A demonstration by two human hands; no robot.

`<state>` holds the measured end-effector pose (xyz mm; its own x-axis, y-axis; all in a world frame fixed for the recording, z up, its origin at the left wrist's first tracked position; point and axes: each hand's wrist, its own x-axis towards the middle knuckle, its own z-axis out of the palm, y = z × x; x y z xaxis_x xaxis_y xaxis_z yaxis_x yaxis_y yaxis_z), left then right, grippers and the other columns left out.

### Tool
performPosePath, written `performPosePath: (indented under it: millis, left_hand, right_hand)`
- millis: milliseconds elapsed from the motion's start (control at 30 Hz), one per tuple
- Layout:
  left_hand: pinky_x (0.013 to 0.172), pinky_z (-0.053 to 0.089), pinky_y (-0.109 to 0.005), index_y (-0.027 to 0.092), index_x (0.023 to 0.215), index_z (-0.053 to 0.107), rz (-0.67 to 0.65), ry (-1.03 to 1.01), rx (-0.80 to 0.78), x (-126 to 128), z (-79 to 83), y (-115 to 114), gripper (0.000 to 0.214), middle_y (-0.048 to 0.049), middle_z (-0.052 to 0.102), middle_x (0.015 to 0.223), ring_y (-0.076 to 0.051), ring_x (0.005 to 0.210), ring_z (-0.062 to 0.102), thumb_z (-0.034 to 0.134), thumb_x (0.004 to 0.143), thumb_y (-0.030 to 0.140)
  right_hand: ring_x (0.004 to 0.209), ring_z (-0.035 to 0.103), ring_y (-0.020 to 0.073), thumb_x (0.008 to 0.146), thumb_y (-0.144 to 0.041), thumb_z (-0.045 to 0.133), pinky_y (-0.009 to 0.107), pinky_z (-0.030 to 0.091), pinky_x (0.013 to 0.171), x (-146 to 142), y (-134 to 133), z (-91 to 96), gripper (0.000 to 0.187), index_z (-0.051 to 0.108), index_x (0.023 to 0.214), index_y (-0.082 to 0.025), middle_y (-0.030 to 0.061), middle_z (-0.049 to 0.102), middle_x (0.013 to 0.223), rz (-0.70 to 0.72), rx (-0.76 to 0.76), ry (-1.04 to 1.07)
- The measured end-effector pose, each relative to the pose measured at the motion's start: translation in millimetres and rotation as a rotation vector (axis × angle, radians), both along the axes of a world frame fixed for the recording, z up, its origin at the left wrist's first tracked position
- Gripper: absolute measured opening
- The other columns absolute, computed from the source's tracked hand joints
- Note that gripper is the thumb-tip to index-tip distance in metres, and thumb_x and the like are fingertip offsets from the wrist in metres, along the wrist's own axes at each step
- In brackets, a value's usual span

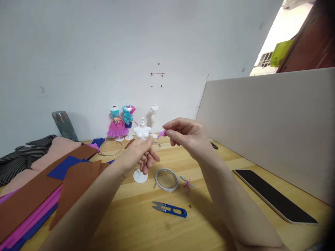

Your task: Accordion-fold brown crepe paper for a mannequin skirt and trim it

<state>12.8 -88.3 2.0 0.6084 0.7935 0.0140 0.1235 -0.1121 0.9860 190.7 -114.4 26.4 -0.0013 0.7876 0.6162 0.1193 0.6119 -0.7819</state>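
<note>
My right hand point(187, 136) is raised over the wooden table and pinches a small pink scrap point(162, 133) between thumb and fingers. My left hand point(142, 153) is closed around the stem of a bare white mannequin stand point(142, 131), whose round base point(140, 176) rests on the table. Just right of the base lies a roll of clear tape point(166, 179). Blue thread snips point(170, 209) lie nearer to me. A small pink and teal scrap point(187, 182) sits beside the tape.
Brown, blue and pink felt sheets point(47, 188) are stacked at the left, with striped cloth point(23, 155) and a grey bottle point(63, 125) behind. Dressed mini mannequins point(121, 122) stand by the wall. A phone point(274, 195) lies at the right beside a grey board point(274, 122).
</note>
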Motion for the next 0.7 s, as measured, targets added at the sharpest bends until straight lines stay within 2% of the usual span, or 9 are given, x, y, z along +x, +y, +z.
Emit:
performPosePath:
  millis: [100,200,300,533,600,700]
  left_hand:
    - [0.035,0.035,-0.017,0.010,0.082,0.067,-0.103,-0.227,-0.223,-1.5,0.4,1.8,0.055,-0.0015,0.059,0.052,-0.008,0.035,0.052,0.050,0.082,0.062]
    - [0.035,0.035,-0.015,0.011,0.081,0.067,-0.120,-0.361,-0.299,-0.3,1.3,-0.1,0.041,-0.0006,0.060,0.052,-0.006,0.035,0.051,0.060,0.081,0.052]
    - [0.034,0.035,-0.013,0.011,0.077,0.065,-0.093,-0.429,-0.288,-0.2,3.6,-3.1,0.030,0.0000,0.061,0.051,-0.005,0.034,0.049,0.067,0.078,0.041]
    - [0.034,0.035,-0.014,0.012,0.078,0.063,-0.106,-0.383,-0.229,1.4,1.7,-3.4,0.022,0.0010,0.061,0.053,-0.005,0.034,0.049,0.070,0.076,0.033]
    - [0.035,0.035,-0.014,0.012,0.076,0.062,-0.073,-0.347,-0.179,1.9,2.3,-3.7,0.022,0.0018,0.061,0.054,-0.004,0.035,0.049,0.071,0.074,0.032]
    - [0.037,0.036,-0.014,0.013,0.068,0.059,0.026,-0.247,0.013,2.1,6.9,-6.3,0.024,0.0012,0.061,0.055,-0.005,0.037,0.052,0.071,0.073,0.033]
  right_hand:
    - [0.051,0.057,0.0086,0.069,-0.023,0.071,0.024,0.050,0.047,-1.6,0.4,-2.5,0.013,0.069,0.079,-0.015,0.0016,0.067,0.069,0.017,0.054,-0.041]
    - [0.055,0.059,0.0101,0.072,-0.023,0.070,0.025,0.052,0.051,-1.9,0.7,-6.0,0.012,0.071,0.081,-0.015,0.0024,0.068,0.071,0.003,0.120,-0.121]
    - [0.058,0.060,0.0110,0.075,-0.020,0.068,0.026,0.052,0.052,-1.7,0.3,-8.2,0.009,0.071,0.083,-0.016,0.0029,0.069,0.072,-0.035,0.199,-0.208]
    - [0.057,0.056,0.0089,0.078,-0.016,0.064,0.024,0.048,0.054,-3.1,-1.5,-7.4,0.009,0.072,0.081,-0.016,0.0021,0.070,0.073,-0.081,0.332,-0.372]
    - [0.059,0.058,0.0097,0.079,-0.021,0.064,0.024,0.049,0.054,-1.5,-0.6,-6.6,0.012,0.072,0.087,-0.015,0.0035,0.071,0.076,-0.051,0.276,-0.330]
    - [0.055,0.059,0.0100,0.080,-0.036,0.064,0.024,0.047,0.049,3.7,3.8,-5.2,0.026,0.069,0.093,-0.014,0.0062,0.071,0.080,0.015,0.072,-0.213]
